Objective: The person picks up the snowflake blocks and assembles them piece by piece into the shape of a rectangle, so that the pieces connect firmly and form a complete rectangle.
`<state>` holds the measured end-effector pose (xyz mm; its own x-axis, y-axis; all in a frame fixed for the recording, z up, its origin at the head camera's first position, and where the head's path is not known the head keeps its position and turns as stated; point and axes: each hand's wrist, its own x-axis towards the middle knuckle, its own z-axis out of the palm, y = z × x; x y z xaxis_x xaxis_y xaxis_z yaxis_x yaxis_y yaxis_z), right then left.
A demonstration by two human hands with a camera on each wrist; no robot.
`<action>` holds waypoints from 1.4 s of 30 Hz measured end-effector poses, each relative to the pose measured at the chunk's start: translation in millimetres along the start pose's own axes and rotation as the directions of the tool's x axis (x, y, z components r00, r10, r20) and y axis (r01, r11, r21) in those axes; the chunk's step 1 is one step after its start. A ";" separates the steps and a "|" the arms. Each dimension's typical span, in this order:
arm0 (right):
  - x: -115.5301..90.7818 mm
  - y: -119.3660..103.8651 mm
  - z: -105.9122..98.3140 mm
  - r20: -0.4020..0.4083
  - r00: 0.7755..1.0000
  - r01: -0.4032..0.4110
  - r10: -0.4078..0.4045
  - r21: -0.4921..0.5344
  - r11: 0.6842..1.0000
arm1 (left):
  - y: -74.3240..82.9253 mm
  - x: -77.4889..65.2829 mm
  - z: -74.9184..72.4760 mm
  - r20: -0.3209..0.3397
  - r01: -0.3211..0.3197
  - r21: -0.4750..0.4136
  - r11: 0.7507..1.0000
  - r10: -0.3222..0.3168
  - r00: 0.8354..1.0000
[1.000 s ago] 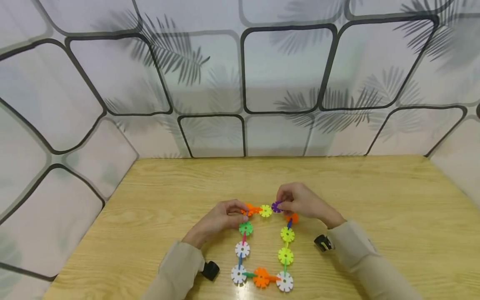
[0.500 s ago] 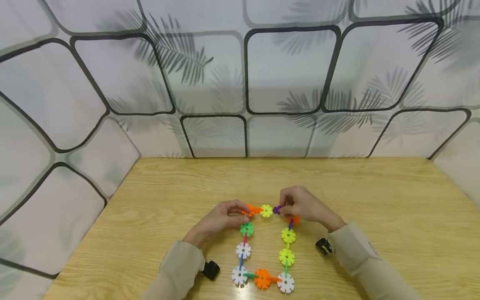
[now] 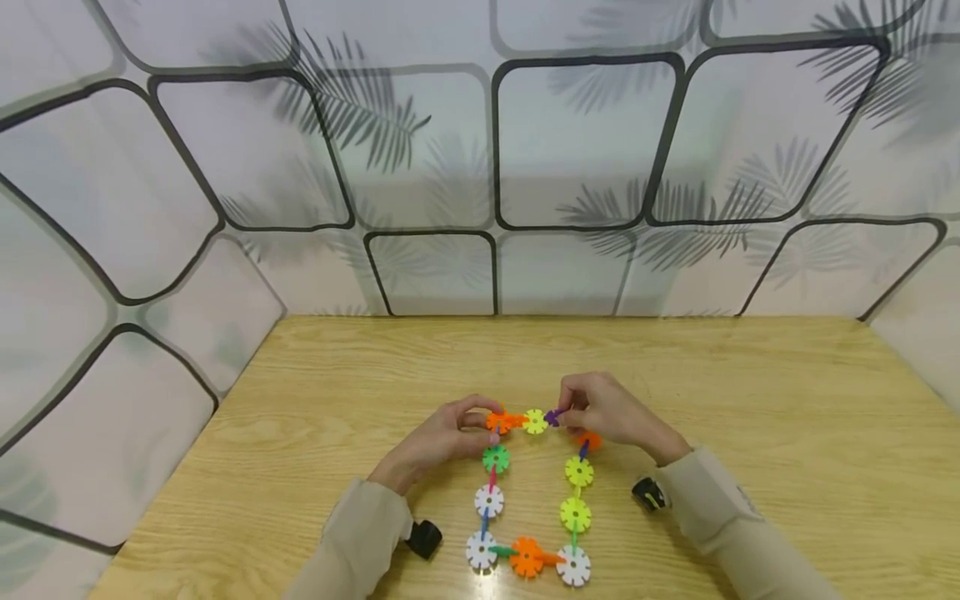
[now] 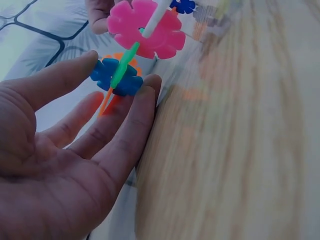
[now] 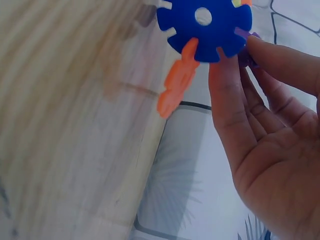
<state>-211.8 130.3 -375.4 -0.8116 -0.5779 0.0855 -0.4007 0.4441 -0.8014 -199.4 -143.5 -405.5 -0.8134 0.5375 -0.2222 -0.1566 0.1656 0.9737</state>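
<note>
A chain of slotted snowflake discs, toy building pieces, forms a rough rectangle on the table. At its far left corner my left hand (image 3: 442,437) pinches an edge-on blue disc (image 4: 117,77) between thumb and fingers, beside a flat orange disc (image 3: 501,422). My right hand (image 3: 607,408) pinches a purple disc (image 3: 553,417), tilted, its edge right at the rim of a yellow disc (image 3: 535,422). Below the right hand, an orange disc (image 3: 590,441) at the far right corner is partly covered by the fingers. A blue disc (image 5: 205,25) shows close to those fingers in the right wrist view.
Nearer the body, the chain runs through green (image 3: 496,458), white (image 3: 482,551) and orange (image 3: 527,557) discs, with edge-on links between them. Black wrist cameras (image 3: 424,539) hang beside the sleeves. A patterned curtain (image 3: 570,150) rises behind the wooden table (image 3: 337,375).
The purple disc has turned from nearly face-on to tilted, in the right fingers against the yellow disc. The left hand has stayed at its corner. The whole head view has shifted slightly.
</note>
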 end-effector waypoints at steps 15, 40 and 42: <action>0.8 1.7 0.6 0.010 1.000 0.005 -0.005 0.048 0.999 | 4.0 16.2 9.7 -0.005 -0.047 0.003 0.999 0.047 0.999; 2.0 -4.4 12.5 -0.004 1.000 0.016 -0.016 -0.048 0.999 | 4.0 26.7 20.3 0.019 -0.068 0.038 0.997 0.067 0.998; 2.5 -6.4 14.3 -0.008 1.000 0.024 -0.025 -0.069 0.997 | 3.5 26.6 20.8 0.010 -0.064 0.042 0.997 0.063 0.998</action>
<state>-205.2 116.2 -378.5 -0.8047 -0.5833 0.1103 -0.4489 0.4763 -0.7561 -209.9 -111.4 -409.0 -0.8158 0.5555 -0.1607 -0.0807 0.1658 0.9828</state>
